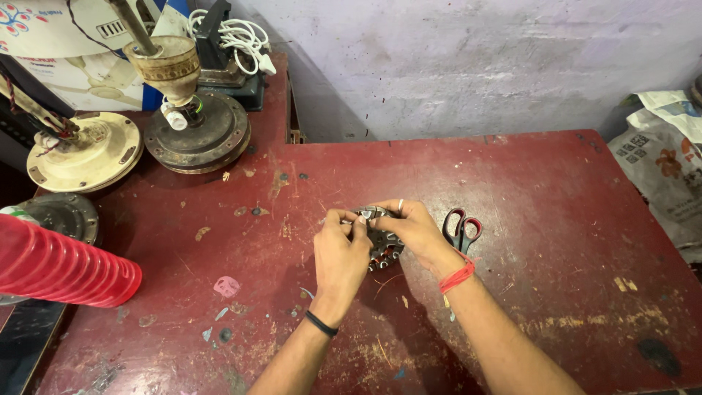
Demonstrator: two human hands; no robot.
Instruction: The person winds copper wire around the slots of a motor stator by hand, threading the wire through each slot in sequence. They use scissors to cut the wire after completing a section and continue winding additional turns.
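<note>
Both of my hands hold a small round fan stator point(383, 246), a metal ring with reddish copper windings, just above the worn red table point(556, 219). My left hand point(341, 256) pinches its upper left edge with the fingertips. My right hand point(414, 228) wraps over the top and right side; a red thread band circles that wrist and a black band the left wrist. Most of the stator is hidden by my fingers.
Scissors with red and black handles point(461, 230) lie just right of my right hand. At the back left stand a dark ceiling fan motor point(197, 132) and a cream one point(84, 153). A red ribbed cylinder point(62, 267) juts in at the left. A sack point(665, 161) leans at the right.
</note>
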